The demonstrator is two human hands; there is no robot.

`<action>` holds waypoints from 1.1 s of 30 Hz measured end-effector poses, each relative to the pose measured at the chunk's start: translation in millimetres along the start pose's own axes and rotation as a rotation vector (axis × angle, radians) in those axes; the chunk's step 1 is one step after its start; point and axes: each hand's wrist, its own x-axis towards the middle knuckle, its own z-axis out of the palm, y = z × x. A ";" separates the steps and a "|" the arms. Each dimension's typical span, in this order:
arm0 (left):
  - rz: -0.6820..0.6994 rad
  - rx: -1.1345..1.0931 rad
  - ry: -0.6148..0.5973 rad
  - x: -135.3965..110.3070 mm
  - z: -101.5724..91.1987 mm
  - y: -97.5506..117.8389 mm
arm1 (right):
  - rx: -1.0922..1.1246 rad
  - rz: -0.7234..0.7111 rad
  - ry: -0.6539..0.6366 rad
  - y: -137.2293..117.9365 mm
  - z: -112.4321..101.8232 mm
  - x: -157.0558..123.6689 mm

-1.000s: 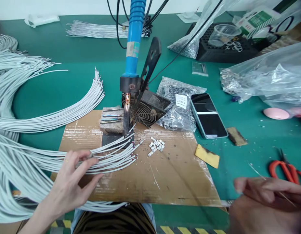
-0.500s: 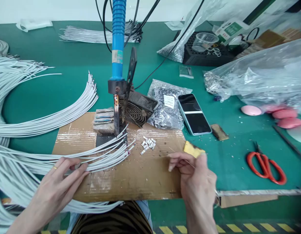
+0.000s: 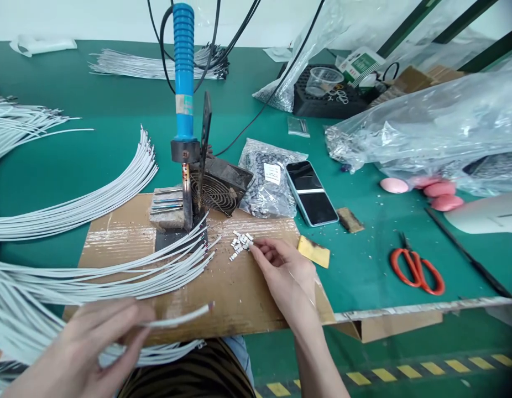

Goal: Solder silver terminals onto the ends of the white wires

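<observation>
My left hand (image 3: 102, 337), blurred, pinches one white cable (image 3: 181, 318) whose stripped tip points right, apart from the bundle of white cables (image 3: 156, 282) behind it. The thumb and fingertips of my right hand (image 3: 283, 265) close at the edge of a pile of small white chip-like parts (image 3: 240, 243) on the cardboard (image 3: 239, 304); one seems to be at the fingertips. A thin wire, like solder wire (image 3: 299, 284), runs along that hand. Left of the pile, a blue-handled soldering iron (image 3: 184, 72) stands tip down, above the cable ends.
Behind the cardboard are a small black fan (image 3: 218, 185), a bag of parts (image 3: 266, 190) and a phone (image 3: 312, 193). A yellow sponge (image 3: 314, 251) lies beside my right hand. Farther right are red-handled scissors (image 3: 417, 271). Another cable bundle (image 3: 94, 204) curves across the left.
My right hand has moved left from beside the sponge to the pile of white parts. My left hand has drawn one cable away from the bundle, toward me. The view has shifted slightly.
</observation>
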 end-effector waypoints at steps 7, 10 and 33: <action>-0.438 -0.532 -0.529 19.8 41.2 32.0 | 0.032 0.024 -0.010 -0.2 5.1 -3.3; -0.736 -0.897 -0.344 26.1 62.8 24.4 | 0.095 0.069 0.054 1.8 5.6 -11.4; -0.817 -1.174 -0.118 31.3 47.3 29.4 | 0.538 -0.012 -0.448 -80.3 40.3 -58.6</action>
